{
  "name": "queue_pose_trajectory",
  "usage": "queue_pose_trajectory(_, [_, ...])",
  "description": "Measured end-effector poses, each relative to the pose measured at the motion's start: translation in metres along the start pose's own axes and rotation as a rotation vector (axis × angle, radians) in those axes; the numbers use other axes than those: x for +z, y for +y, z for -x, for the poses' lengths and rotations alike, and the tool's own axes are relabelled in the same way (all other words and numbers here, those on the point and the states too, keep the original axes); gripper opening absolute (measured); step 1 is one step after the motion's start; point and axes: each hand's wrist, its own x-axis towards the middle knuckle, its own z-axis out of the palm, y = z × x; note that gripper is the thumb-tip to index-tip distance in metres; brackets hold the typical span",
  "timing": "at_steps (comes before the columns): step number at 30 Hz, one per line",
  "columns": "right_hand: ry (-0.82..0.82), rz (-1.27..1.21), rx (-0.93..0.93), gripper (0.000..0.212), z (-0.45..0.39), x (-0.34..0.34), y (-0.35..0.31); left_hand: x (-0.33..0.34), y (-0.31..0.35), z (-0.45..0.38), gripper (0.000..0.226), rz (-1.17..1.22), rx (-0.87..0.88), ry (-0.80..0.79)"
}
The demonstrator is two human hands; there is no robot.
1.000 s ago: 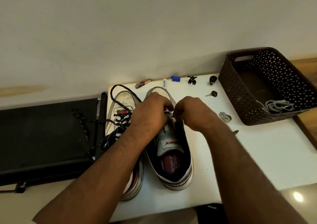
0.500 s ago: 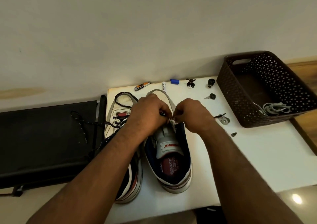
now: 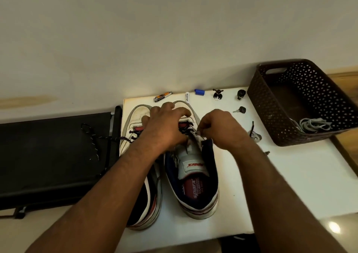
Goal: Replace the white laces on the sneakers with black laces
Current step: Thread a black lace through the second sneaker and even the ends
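Two white sneakers stand side by side on the white table [image 3: 280, 179], toes toward the wall. The left sneaker [image 3: 135, 115] carries a black lace [image 3: 93, 136] that trails left onto a black surface. My left hand [image 3: 164, 128] arches over the front of the right sneaker [image 3: 193, 177] and holds it. At that shoe's right eyelet row, my right hand [image 3: 222, 128] pinches a black lace, whose loose end [image 3: 251, 128] lies on the table to the right. The white laces [image 3: 313, 125] lie bundled in the basket.
A dark woven basket [image 3: 271, 105] stands at the back right. Along the table's far edge lie a nail clipper [image 3: 162, 96], a blue cap [image 3: 199, 92], a key [image 3: 240, 109] and small black pieces. A black mat-like surface [image 3: 48, 155] adjoins the table's left side.
My left hand has slid forward from the eyelets onto the right sneaker's front. My right hand has drawn slightly right, and a black lace end now lies further out on the table.
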Motion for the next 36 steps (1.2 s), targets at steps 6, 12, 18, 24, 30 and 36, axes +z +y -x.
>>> queue_pose_trajectory(6, [0.438, 0.152, 0.309, 0.020, 0.009, -0.039, 0.050, -0.009, -0.016, -0.004, 0.052, 0.314, -0.101, -0.046])
queue_pose_trajectory(12, [-0.025, -0.053, -0.092, 0.022, 0.006, 0.001, -0.004, -0.010, -0.019, -0.007, 0.025, 0.346, -0.162, 0.009])
queue_pose_trajectory(18, [0.066, 0.075, 0.186, 0.007, 0.006, -0.038, 0.042, -0.005, -0.020, -0.004, 0.047, 0.299, -0.118, -0.136])
queue_pose_trajectory(24, [-0.044, -0.057, -0.013, 0.022, 0.012, -0.014, 0.013, -0.004, -0.008, -0.004, 0.010, 0.252, -0.066, -0.058])
queue_pose_trajectory(30, [-0.044, -0.042, -0.045, 0.015, 0.007, -0.009, 0.002, -0.006, -0.013, -0.005, 0.014, 0.312, -0.082, -0.047])
queue_pose_trajectory(36, [-0.028, -0.025, -0.039, 0.014, 0.006, -0.006, 0.007, -0.016, -0.023, -0.008, 0.014, 0.322, -0.160, -0.062])
